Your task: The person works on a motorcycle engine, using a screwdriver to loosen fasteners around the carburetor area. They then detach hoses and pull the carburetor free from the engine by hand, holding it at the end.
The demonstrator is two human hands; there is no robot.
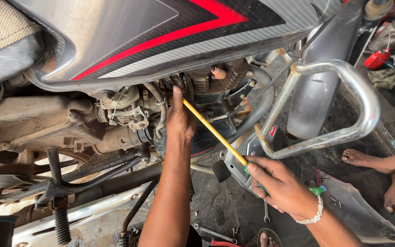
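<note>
a person crouches beside a grey motorcycle with red and black stripes on its fuel tank [161, 32], looking down at the exposed engine [216, 87]. the left hand [180, 116] reaches up under the tank, fingers curled into the gap beside the carburettor [131, 114]; whether they grip anything there cannot be told, since the fingertips are hidden among hoses and metal. the right hand [282, 187], wearing a beaded bracelet, has its fingers wrapped shut around the green handle of a long screwdriver [213, 132]. its yellow shaft slants up and left, the tip disappearing just beside the left hand, deep in the engine bay near the cylinder fins.

the work looks to be mid-way, as a guess: the tool is seated somewhere inside the engine, a loose grey side panel [366, 215] lies on the dirty floor to the right with small screws on it, and a spanner [266, 212] rests on the ground below the right wrist. nothing seen shows the part being freed or refitted yet.

a chrome crash guard [344, 100] curves around the front. another person's bare feet [380, 174] rest at the right edge. a small red oil can [376, 58] and a rag sit further back.
</note>
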